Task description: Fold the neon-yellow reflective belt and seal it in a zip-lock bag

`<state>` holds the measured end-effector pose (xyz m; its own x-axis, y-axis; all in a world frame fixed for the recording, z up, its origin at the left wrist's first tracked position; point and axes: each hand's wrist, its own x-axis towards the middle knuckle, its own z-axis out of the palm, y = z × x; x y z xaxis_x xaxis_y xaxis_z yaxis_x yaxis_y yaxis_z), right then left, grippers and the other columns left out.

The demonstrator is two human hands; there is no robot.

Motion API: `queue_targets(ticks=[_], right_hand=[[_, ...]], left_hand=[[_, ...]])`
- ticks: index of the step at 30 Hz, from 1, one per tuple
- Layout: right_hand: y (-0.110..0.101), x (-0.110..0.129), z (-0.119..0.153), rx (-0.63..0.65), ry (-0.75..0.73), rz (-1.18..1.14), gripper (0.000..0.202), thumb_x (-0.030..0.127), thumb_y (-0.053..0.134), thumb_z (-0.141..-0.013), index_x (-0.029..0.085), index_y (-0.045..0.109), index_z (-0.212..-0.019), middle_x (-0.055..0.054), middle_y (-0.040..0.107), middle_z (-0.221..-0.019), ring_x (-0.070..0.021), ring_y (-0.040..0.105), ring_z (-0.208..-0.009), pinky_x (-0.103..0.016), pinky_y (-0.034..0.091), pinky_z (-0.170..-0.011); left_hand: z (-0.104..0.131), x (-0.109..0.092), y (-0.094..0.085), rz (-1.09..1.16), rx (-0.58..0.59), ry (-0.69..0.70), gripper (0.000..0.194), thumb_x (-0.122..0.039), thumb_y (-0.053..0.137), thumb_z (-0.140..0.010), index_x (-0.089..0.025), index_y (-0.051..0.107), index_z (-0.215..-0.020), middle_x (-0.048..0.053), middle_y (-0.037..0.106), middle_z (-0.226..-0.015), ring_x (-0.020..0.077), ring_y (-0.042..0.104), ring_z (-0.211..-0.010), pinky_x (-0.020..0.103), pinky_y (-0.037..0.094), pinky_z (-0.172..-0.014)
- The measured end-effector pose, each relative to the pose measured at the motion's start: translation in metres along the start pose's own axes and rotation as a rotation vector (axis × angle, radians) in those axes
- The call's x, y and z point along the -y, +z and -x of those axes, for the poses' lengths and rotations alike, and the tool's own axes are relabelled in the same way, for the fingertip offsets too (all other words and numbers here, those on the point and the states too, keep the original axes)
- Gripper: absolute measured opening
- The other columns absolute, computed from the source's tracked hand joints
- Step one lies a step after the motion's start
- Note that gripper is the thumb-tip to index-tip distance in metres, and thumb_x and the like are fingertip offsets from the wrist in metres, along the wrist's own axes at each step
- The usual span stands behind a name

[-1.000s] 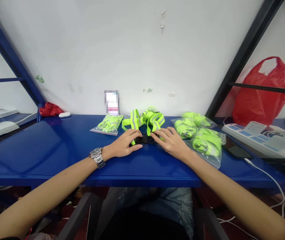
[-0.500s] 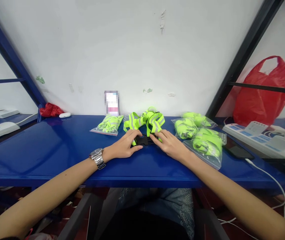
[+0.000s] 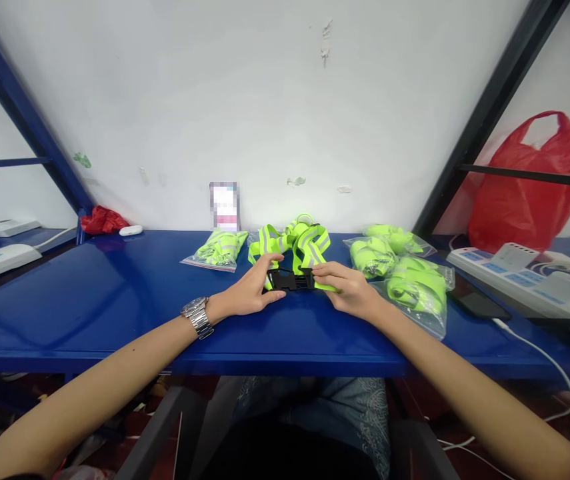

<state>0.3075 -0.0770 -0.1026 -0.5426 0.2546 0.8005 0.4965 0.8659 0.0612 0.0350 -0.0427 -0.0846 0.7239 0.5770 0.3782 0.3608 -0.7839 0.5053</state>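
A black side-release buckle [image 3: 283,280] lies level in front of me, its prong half pushed at least partly into its socket half. Neon-yellow reflective straps [image 3: 311,244] with grey stripes run from it and heap up just behind. My left hand [image 3: 249,291] closes on the socket end from the left, thumb along the lower edge and fingers above. My right hand [image 3: 349,288] pinches the prong end of the buckle and the yellow strap beside it between thumb and fingers.
Bagged yellow straps [image 3: 222,248] lie left of the heap, below a propped phone [image 3: 225,207]. More bagged straps [image 3: 415,288] sit close to my right forearm. Beyond them are a cabled phone [image 3: 481,304], a power strip [image 3: 525,273] and a red plastic bag [image 3: 519,190].
My right hand has shifted slightly right and changed its grip, uncovering more of the buckle's prong end. My left hand stays at the socket end, with its fingers raised a little.
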Motion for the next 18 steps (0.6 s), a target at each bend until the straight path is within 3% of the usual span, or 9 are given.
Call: queue_targets(ticks=[5, 11, 15, 18], right_hand=[[0.005, 0.002, -0.001, -0.018, -0.038, 0.001, 0.019, 0.001, 0.049, -0.090, 0.016, 0.061, -0.092, -0.013, 0.068, -0.096, -0.0212, 0.068, -0.103, -0.036, 0.061, -0.082], [0.019, 0.008, -0.002, 0.126, -0.124, 0.079, 0.025, 0.001, 0.042, -0.090, 0.017, 0.061, -0.086, -0.012, 0.067, -0.093, -0.0202, 0.067, -0.099, -0.033, 0.060, -0.077], [0.015, 0.009, -0.004, 0.124, -0.102, 0.123, 0.024, 0.001, 0.043, -0.089, 0.017, 0.061, -0.094, -0.012, 0.066, -0.096, -0.0219, 0.063, -0.103, -0.037, 0.057, -0.085], [0.005, 0.010, -0.004, 0.166, -0.004, 0.249, 0.028, -0.001, 0.042, -0.085, 0.016, 0.060, -0.098, -0.014, 0.064, -0.105, -0.0253, 0.059, -0.103, -0.042, 0.053, -0.084]], left_hand=[[-0.001, -0.003, 0.003, 0.060, -0.026, -0.022, 0.072, -0.041, 0.065, -0.085, -0.026, 0.019, -0.139, 0.017, 0.028, -0.145, 0.0338, 0.038, -0.135, 0.055, 0.041, -0.108], [-0.009, -0.002, 0.011, 0.005, -0.085, 0.091, 0.075, -0.039, 0.066, -0.085, -0.024, 0.015, -0.137, 0.017, 0.027, -0.140, 0.0338, 0.034, -0.135, 0.057, 0.036, -0.110], [-0.009, 0.002, 0.006, -0.090, -0.038, 0.124, 0.074, -0.037, 0.068, -0.084, -0.024, 0.020, -0.138, 0.015, 0.032, -0.137, 0.0329, 0.037, -0.133, 0.055, 0.036, -0.111], [-0.004, 0.005, -0.003, -0.188, 0.010, 0.140, 0.066, -0.022, 0.063, -0.084, -0.023, 0.027, -0.139, 0.014, 0.038, -0.137, 0.0294, 0.042, -0.130, 0.050, 0.040, -0.109]])
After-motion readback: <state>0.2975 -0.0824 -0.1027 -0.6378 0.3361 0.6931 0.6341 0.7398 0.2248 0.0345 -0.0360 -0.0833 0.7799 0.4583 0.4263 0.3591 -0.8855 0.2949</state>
